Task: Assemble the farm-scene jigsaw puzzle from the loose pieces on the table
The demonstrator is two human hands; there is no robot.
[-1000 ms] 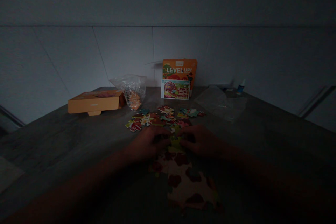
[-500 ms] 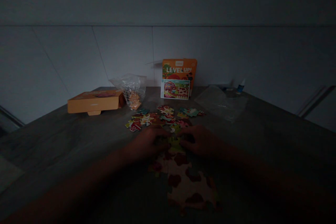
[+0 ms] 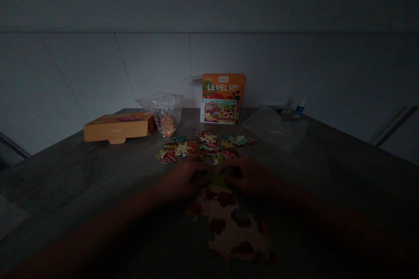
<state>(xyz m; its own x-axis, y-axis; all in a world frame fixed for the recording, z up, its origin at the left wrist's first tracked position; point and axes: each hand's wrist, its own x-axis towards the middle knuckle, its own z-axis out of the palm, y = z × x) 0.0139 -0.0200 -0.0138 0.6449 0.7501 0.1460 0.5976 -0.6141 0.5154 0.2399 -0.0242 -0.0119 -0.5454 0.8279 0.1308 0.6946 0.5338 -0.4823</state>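
Observation:
The scene is very dim. My left hand and my right hand rest on the dark table, fingertips meeting over a yellow-green puzzle piece. Both hands' fingers are curled down onto that piece. It lies at the far edge of a joined puzzle section, cream with dark red patches. Just beyond my hands lies a spread of several loose colourful pieces.
An orange puzzle box stands against the wall with a reference picture card leaning on it. A clear bag of pieces and an orange box part lie at the left. Crumpled clear plastic and a small bottle sit at the right.
The yellow-green piece has sunk a little lower between my fingers, toward the joined section, and shows less. My hands have barely shifted.

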